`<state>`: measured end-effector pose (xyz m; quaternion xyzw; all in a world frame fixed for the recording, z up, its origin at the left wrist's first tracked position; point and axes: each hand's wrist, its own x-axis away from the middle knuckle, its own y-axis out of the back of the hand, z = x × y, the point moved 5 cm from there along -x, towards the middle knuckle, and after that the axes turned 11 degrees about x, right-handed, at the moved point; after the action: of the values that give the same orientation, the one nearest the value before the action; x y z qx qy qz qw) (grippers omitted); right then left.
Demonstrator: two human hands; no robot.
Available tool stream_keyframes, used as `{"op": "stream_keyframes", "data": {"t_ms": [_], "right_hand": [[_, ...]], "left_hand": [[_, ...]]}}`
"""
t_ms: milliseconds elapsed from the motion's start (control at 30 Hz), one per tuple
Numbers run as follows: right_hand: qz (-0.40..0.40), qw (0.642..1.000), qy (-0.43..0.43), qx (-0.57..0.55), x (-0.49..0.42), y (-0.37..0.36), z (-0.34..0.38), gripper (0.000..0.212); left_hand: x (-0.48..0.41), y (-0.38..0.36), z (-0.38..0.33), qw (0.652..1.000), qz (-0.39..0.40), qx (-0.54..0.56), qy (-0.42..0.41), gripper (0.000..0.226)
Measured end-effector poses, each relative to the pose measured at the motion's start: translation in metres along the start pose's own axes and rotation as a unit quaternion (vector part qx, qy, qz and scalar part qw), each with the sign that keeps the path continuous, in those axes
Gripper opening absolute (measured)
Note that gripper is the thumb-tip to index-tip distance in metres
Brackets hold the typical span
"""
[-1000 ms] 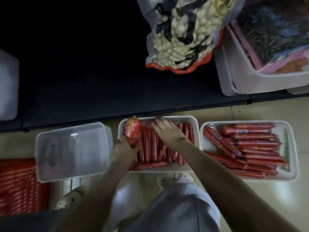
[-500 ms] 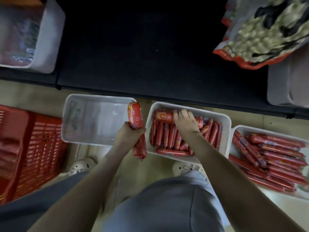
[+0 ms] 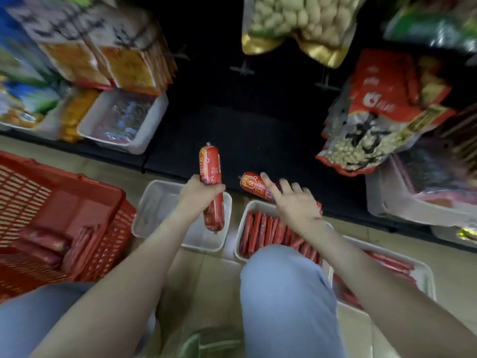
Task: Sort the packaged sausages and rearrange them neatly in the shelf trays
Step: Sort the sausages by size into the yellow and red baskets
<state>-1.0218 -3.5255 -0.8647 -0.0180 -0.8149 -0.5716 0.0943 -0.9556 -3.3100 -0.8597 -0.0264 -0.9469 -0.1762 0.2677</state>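
My left hand [image 3: 198, 195] grips a thick red sausage [image 3: 210, 164] upright above an empty white tray [image 3: 154, 202] on the floor. My right hand [image 3: 294, 205] holds a second thick red sausage [image 3: 254, 186] under its palm, fingers spread, above the far edge of the middle tray [image 3: 238, 244]. Thin red sausages [image 3: 265, 228] lie in rows in that tray. A third tray [image 3: 426, 277] at the right holds more red sausages, partly hidden by my right arm.
A red plastic basket [image 3: 77, 202] with a few sausages stands at the left. The dark bottom shelf [image 3: 258, 140] lies ahead, with a white tray [image 3: 144, 130] at its left and a white bin [image 3: 387, 202] at its right. Snack bags hang above. My knees fill the foreground.
My right hand has come up out of the middle tray with a thick sausage. My left hand has raised its sausage higher. The view has tilted up toward the shelves.
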Motion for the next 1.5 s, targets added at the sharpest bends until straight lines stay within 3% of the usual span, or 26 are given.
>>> {"op": "stream_keyframes", "data": {"t_ms": [233, 333, 400, 533, 667, 800, 1000, 1133, 1267, 1500], "right_hand": [[-0.153, 0.987, 0.046, -0.006, 0.003, 0.176, 0.049, 0.100], [-0.192, 0.976, 0.088, -0.053, 0.000, 0.245, 0.096, 0.091], [-0.214, 0.965, 0.111, -0.103, -0.004, 0.284, 0.136, 0.092], [-0.234, 0.937, 0.207, -0.157, -0.011, 0.337, 0.241, 0.093], [-0.223, 0.906, 0.330, -0.140, -0.006, 0.354, 0.353, 0.094], [-0.178, 0.864, 0.454, -0.123, 0.003, 0.332, 0.448, 0.093], [-0.070, 0.821, 0.555, -0.115, -0.003, 0.275, 0.597, 0.089], [-0.017, 0.810, 0.567, -0.150, -0.017, 0.232, 0.670, 0.090], [0.033, 0.817, 0.520, -0.249, -0.049, 0.200, 0.697, 0.089], [0.061, 0.832, 0.324, -0.446, -0.144, 0.175, 0.672, 0.083]], "left_hand": [[0.075, 0.149, -0.064, 0.988, -0.067, 0.108, -0.087, 0.044], [0.113, 0.231, -0.065, 0.971, -0.123, 0.168, -0.116, 0.055], [0.140, 0.287, -0.050, 0.957, -0.158, 0.206, -0.128, 0.044], [0.185, 0.385, 0.023, 0.922, -0.237, 0.282, -0.117, 0.026], [0.222, 0.450, 0.137, 0.874, -0.335, 0.350, -0.029, 0.048], [0.252, 0.477, 0.241, 0.834, -0.406, 0.369, 0.063, 0.021], [0.259, 0.504, 0.366, 0.795, -0.485, 0.306, 0.199, 0.048], [0.219, 0.527, 0.403, 0.821, -0.468, 0.214, 0.245, 0.051], [0.161, 0.534, 0.427, 0.841, -0.444, 0.190, 0.244, 0.050], [0.072, 0.515, 0.414, 0.817, -0.421, 0.356, 0.172, 0.039]]}}
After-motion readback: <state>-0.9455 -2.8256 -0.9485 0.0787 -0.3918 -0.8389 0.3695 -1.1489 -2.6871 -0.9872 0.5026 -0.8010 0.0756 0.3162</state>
